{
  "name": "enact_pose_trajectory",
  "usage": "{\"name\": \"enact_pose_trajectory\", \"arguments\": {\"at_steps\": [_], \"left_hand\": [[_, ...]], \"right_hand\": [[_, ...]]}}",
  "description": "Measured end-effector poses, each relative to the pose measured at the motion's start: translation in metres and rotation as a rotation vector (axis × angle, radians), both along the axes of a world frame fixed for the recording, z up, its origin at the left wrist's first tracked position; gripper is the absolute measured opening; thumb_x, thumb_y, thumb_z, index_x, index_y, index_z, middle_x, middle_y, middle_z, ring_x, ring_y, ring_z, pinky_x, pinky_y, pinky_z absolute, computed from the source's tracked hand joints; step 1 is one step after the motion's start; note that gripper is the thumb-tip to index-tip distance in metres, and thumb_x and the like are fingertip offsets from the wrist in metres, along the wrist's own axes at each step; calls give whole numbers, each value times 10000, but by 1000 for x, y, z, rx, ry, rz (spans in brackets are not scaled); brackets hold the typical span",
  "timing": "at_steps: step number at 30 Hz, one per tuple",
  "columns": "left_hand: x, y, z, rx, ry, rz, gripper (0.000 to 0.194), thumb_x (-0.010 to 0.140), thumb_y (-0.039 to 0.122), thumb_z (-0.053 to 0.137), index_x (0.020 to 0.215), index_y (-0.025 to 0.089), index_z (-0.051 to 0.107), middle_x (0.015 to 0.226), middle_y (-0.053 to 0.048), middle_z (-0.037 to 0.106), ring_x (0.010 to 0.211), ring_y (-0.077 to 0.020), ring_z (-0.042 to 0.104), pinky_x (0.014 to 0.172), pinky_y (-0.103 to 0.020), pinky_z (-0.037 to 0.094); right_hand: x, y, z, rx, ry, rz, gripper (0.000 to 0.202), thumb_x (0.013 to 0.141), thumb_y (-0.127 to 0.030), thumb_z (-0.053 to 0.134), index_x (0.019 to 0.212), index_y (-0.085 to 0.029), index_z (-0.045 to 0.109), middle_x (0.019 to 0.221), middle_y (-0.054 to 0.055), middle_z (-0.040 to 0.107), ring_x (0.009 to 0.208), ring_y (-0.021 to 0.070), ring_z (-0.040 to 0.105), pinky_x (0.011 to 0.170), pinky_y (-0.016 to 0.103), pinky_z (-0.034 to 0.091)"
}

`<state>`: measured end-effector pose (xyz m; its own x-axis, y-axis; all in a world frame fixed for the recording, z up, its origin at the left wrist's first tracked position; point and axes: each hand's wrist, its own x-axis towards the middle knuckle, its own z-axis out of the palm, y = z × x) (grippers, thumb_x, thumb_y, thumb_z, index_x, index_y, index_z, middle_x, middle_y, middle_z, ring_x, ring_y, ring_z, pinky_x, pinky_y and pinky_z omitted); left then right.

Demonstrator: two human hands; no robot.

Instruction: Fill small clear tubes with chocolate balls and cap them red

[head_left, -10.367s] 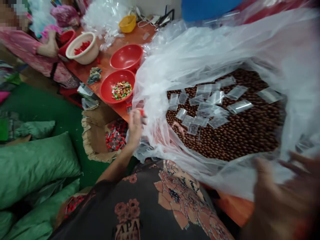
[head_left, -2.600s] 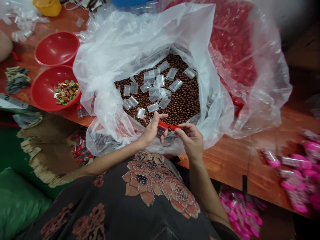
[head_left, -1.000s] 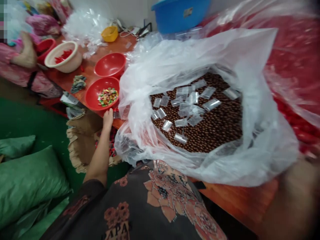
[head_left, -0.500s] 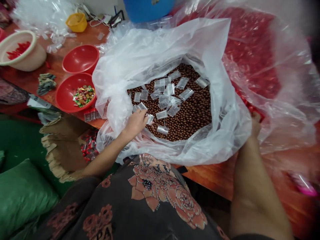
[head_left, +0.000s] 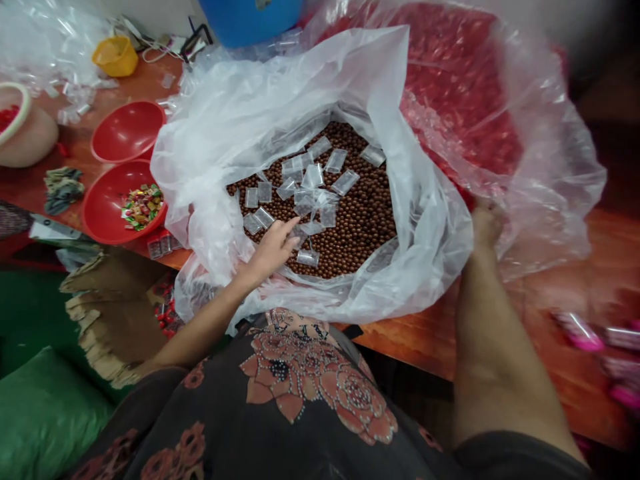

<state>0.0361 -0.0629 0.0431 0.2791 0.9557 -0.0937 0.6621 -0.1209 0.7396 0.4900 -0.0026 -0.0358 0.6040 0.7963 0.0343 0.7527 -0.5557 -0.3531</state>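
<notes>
A large white plastic bag (head_left: 200, 133) lies open, full of small brown balls (head_left: 365, 220). Several clear plastic boxes (head_left: 313, 176) rest on the balls. Over the bag's near left part is my left hand (head_left: 275, 247), its fingers apart and the index finger pointing toward the boxes; nothing shows in its grasp. To the right of the white bag, my right hand (head_left: 487, 223) reaches to the near edge of a clear bag of red pieces (head_left: 460, 87). Its fingers are blurred and partly hidden by plastic.
Two red bowls stand at the left, one (head_left: 127, 133) behind another (head_left: 103, 207) holding wrapped sweets. Beyond are a cream bucket (head_left: 35, 137), a yellow container (head_left: 116, 56) and a blue tub (head_left: 250, 20). Pink-ended tubes (head_left: 577, 331) lie at right. A torn cardboard box (head_left: 110, 313) sits below.
The view has shifted to the right. My left hand has moved right across the balls, its index finger now stretched toward the clear boxes. My right hand has stayed by the red pieces' bag.
</notes>
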Motion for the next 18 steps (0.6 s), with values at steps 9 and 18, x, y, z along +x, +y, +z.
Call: {"name": "enact_pose_trajectory", "arguments": {"at_steps": [9,18], "left_hand": [[49,13,-17,-421,-159,-41,207,782,201,631,980,164,587,739,9,626,589,-112,569,588,-239,429],[39,40,-8,-313,-16,23,141,716,190,687,826,158,604,672,23,611,604,-121,544,608,-241,391]], "right_hand": [[-6,-6,16,-108,-19,-2,354,867,-188,589,1209,-145,671,1128,182,664,894,173,546,748,310,289],[0,-23,9,92,87,21,446,795,-167,660,1235,-95,656,1043,160,692,738,94,525,724,274,340]]}}
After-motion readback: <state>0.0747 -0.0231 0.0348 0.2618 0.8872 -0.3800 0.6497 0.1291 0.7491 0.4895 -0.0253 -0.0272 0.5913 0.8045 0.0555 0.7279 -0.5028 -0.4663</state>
